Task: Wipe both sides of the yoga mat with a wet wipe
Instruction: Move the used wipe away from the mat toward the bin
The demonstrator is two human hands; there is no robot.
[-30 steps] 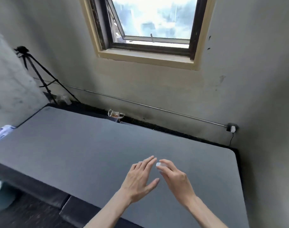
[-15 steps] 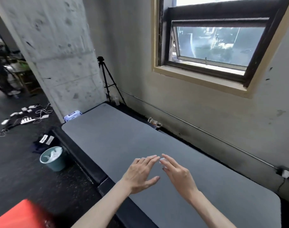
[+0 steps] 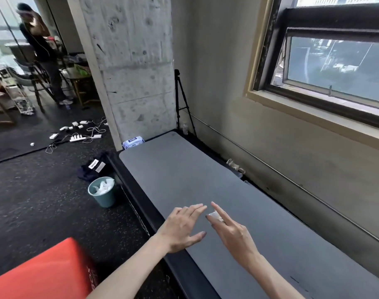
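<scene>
- Above the grey yoga mat [image 3: 184, 169], the right hand [image 3: 231, 231] pinches a small white wet wipe [image 3: 214, 216].
- Left hand [image 3: 182, 227], fingers straight, holds nothing beside it.
- A teal bin [image 3: 102, 194] stands left of the mat.

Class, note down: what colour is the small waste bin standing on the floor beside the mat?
The waste bin is teal, with white wipes inside; the head view shows it.

I count one grey mat [image 3: 205, 186], one wipe [image 3: 214, 216], one wipes pack [image 3: 133, 142], one bin [image 3: 102, 192], one tripod [image 3: 182, 104], two hands.
</scene>
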